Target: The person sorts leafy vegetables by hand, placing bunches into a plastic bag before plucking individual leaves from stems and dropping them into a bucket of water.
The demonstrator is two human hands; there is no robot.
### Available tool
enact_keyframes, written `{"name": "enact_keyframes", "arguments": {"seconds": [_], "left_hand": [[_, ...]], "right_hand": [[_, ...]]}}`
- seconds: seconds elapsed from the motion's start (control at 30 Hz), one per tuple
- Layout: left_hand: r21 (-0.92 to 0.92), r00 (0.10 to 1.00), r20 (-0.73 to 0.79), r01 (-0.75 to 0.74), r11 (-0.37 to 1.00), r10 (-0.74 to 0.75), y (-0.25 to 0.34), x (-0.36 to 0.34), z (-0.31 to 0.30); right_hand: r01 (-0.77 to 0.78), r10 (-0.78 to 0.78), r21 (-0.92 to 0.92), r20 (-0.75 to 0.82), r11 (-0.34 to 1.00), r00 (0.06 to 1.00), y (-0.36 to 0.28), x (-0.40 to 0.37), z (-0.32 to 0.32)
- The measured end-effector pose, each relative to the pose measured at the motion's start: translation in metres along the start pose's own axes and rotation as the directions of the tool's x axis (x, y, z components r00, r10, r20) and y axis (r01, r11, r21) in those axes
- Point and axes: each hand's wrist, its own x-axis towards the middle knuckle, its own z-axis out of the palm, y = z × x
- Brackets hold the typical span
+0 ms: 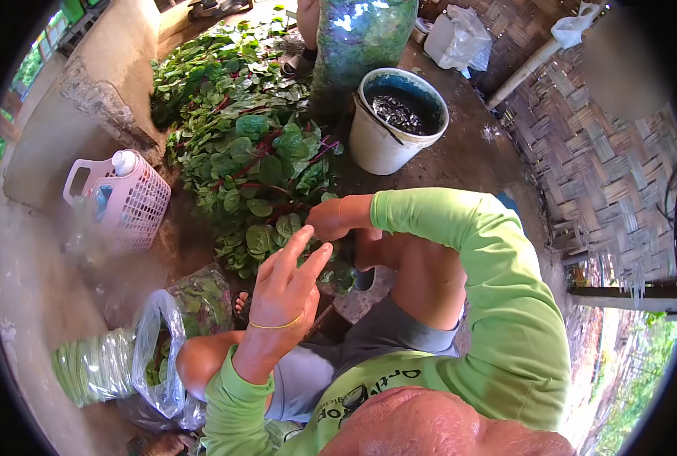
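Note:
A large heap of leafy greens (224, 144) with purple-red stems, looking like Malabar spinach, covers the floor in front of me. My right hand (329, 219) is at the near edge of the heap, its fingers bent closed against the leaves. Its fingertips are partly hidden, but it seems to grip a leafy stem. Close beside it is my left hand (281, 289), with fingers stretched out and apart and nothing visible in them. Below and left of that hand, an open clear plastic bag (173, 334) holds more greens.
A white bucket (388, 152) of dark water stands right of the heap, before a tall filled plastic bag (365, 45). Another person's leg (308, 26) shows behind. At left are a pink basket (145, 201) and concrete wall (31, 167); a woven wall (597, 167) borders the right.

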Motion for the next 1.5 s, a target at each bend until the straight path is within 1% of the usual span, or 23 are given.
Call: {"name": "enact_keyframes", "arguments": {"seconds": [0.1, 0.2, 0.3, 0.43, 0.6, 0.7, 0.8, 0.9, 1.0, 1.1, 1.2, 1.3, 1.4, 1.5], "left_hand": [[-0.038, 0.998, 0.062, 0.002, 0.999, 0.0, -0.001, 0.0, 0.002], [0.025, 0.991, 0.131, -0.031, 0.999, 0.028, -0.002, 0.0, 0.004], [0.04, 0.988, 0.151, -0.042, 0.998, 0.035, -0.001, -0.001, 0.007], [0.058, 0.985, 0.168, -0.038, 0.998, 0.028, -0.002, -0.001, 0.007], [0.048, 0.981, 0.194, -0.025, 0.999, 0.016, 0.0, 0.0, 0.008], [0.057, 0.981, 0.19, -0.045, 0.997, 0.034, 0.0, 0.0, 0.01], [0.054, 0.977, 0.211, -0.042, 0.998, 0.029, -0.001, -0.002, 0.011], [0.061, 0.974, 0.225, -0.035, 0.998, 0.021, 0.001, -0.003, 0.012], [0.068, 0.973, 0.23, -0.04, 0.997, 0.023, 0.0, -0.004, 0.013], [0.068, 0.971, 0.24, -0.042, 0.997, 0.024, 0.0, -0.005, 0.014], [0.064, 0.964, 0.264, -0.034, 0.997, 0.016, 0.0, -0.006, 0.016], [0.068, 0.954, 0.3, -0.031, 0.997, 0.009, 0.001, -0.006, 0.016], [0.047, 0.949, 0.316, -0.015, 0.999, -0.001, 0.003, -0.004, 0.016], [0.071, 0.947, 0.32, -0.017, 0.997, -0.007, 0.001, -0.006, 0.019]], "right_hand": [[0.019, -0.019, -0.065, 0.006, 0.998, 1.0, 0.001, 0.002, 0.001], [0.028, -0.027, -0.04, 0.025, 0.999, 0.999, 0.002, 0.003, 0.002], [0.061, -0.062, -0.049, -0.022, 0.997, 0.998, 0.0, -0.004, 0.0], [0.101, -0.106, -0.112, -0.043, 0.989, 0.993, 0.007, 0.005, 0.007], [0.131, -0.141, -0.13, -0.069, 0.983, 0.988, 0.013, 0.011, 0.014], [0.132, -0.142, -0.186, -0.04, 0.974, 0.989, 0.013, 0.016, 0.015], [0.124, -0.139, -0.164, -0.079, 0.979, 0.987, 0.014, 0.016, 0.018], [0.127, -0.142, -0.198, -0.064, 0.972, 0.988, 0.02, 0.029, 0.025], [0.102, -0.116, -0.181, -0.07, 0.978, 0.991, 0.018, 0.024, 0.022], [0.077, -0.09, -0.215, -0.053, 0.974, 0.995, 0.015, 0.018, 0.018], [0.079, -0.101, -0.225, -0.086, 0.971, 0.991, 0.016, 0.026, 0.019], [-0.025, 0.004, -0.131, -0.155, 0.991, 0.988, 0.004, 0.008, 0.007], [0.048, -0.067, -0.071, -0.293, 0.996, 0.954, 0.022, 0.047, 0.024], [0.038, -0.062, -0.094, -0.27, 0.995, 0.961, 0.021, 0.04, 0.015]]}}
